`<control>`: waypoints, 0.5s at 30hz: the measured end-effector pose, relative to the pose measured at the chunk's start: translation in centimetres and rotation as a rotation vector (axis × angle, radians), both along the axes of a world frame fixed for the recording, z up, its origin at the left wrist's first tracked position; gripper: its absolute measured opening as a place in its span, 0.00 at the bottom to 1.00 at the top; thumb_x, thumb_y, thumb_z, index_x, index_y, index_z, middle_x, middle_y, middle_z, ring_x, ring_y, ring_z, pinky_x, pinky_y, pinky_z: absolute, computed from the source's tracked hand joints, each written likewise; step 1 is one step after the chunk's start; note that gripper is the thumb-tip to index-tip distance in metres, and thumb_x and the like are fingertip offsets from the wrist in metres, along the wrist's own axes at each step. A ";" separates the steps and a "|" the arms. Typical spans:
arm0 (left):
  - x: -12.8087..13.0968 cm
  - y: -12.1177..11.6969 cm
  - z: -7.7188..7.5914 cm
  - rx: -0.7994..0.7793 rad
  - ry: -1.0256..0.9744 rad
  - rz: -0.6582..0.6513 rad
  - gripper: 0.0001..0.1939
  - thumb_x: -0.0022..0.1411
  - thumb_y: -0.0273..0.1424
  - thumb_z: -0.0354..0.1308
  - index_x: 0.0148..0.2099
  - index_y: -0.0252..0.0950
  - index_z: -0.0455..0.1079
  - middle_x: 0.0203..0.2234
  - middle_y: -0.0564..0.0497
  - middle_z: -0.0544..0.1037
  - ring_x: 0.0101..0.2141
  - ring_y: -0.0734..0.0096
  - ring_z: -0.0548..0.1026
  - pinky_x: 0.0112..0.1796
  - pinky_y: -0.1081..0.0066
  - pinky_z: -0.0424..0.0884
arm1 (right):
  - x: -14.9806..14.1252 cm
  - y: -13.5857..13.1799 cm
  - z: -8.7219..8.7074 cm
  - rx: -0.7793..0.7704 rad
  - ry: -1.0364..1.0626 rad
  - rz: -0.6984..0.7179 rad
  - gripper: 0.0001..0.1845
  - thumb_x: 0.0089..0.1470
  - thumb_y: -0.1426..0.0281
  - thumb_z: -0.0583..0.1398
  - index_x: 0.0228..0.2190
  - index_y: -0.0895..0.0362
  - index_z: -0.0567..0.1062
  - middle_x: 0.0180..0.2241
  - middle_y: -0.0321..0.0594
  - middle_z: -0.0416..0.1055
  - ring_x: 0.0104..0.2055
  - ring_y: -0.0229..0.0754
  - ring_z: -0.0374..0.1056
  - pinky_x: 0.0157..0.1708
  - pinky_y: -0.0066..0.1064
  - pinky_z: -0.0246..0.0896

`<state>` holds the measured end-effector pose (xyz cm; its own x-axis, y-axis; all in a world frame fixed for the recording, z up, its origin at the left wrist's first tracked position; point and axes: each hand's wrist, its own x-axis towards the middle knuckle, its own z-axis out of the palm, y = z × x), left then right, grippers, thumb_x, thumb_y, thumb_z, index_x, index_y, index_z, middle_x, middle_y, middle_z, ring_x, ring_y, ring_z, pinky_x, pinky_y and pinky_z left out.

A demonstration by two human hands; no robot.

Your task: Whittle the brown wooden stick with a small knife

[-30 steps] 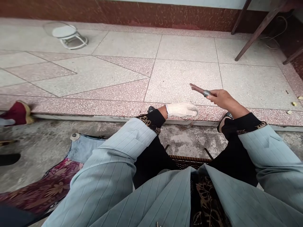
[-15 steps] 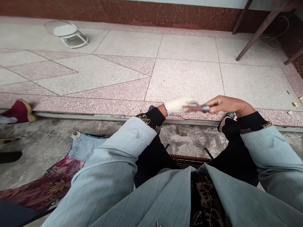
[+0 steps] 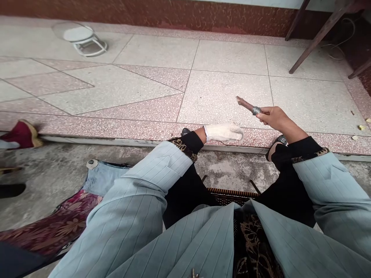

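My right hand (image 3: 275, 117) is closed round one end of a brown stick (image 3: 245, 103). Silver wire (image 3: 256, 111) is wound in a tight coil about the stick next to my fingers. The stick's free end points up and to the left, over the tiled floor. To the left, my left hand (image 3: 223, 132) wears a white knitted glove and sits apart from the stick, above the step's edge. Its fingers are curled together, and whatever may be inside them is hidden.
The raised tiled step (image 3: 150, 131) runs in front of my feet. A white stool (image 3: 82, 36) stands at the back left, and wooden furniture legs (image 3: 313, 38) at the back right. Another person's red shoe (image 3: 24, 134) and patterned clothing (image 3: 63, 220) are on my left.
The stick has swung from level to a slant, its free end rising away from my gloved left hand. My right hand has turned and lifted slightly with it.
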<state>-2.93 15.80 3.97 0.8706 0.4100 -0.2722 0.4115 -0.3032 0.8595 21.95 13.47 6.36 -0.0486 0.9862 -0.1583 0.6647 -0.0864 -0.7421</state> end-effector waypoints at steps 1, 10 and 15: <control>0.0 -0.1 0.0 -0.007 -0.009 0.014 0.10 0.58 0.36 0.59 0.37 0.36 0.76 0.25 0.50 0.76 0.29 0.71 0.68 0.31 0.72 0.62 | -0.1 -0.1 0.0 0.003 -0.089 0.023 0.14 0.54 0.62 0.62 0.36 0.59 0.79 0.24 0.38 0.68 0.25 0.37 0.60 0.27 0.32 0.52; -0.8 0.6 0.7 0.120 -0.009 -0.025 0.15 0.63 0.41 0.53 0.37 0.35 0.74 0.25 0.54 0.71 0.24 0.76 0.63 0.27 0.73 0.58 | -1.4 -0.9 1.5 -0.390 -0.401 0.589 0.15 0.52 0.62 0.63 0.40 0.54 0.83 0.28 0.38 0.72 0.28 0.39 0.60 0.30 0.32 0.51; -1.2 0.9 0.7 -0.047 -0.102 0.185 0.16 0.65 0.41 0.52 0.43 0.33 0.70 0.28 0.52 0.71 0.23 0.78 0.63 0.26 0.74 0.60 | -0.6 -1.4 3.0 -0.369 0.234 0.702 0.21 0.50 0.58 0.66 0.43 0.55 0.81 0.29 0.34 0.70 0.29 0.35 0.59 0.32 0.30 0.54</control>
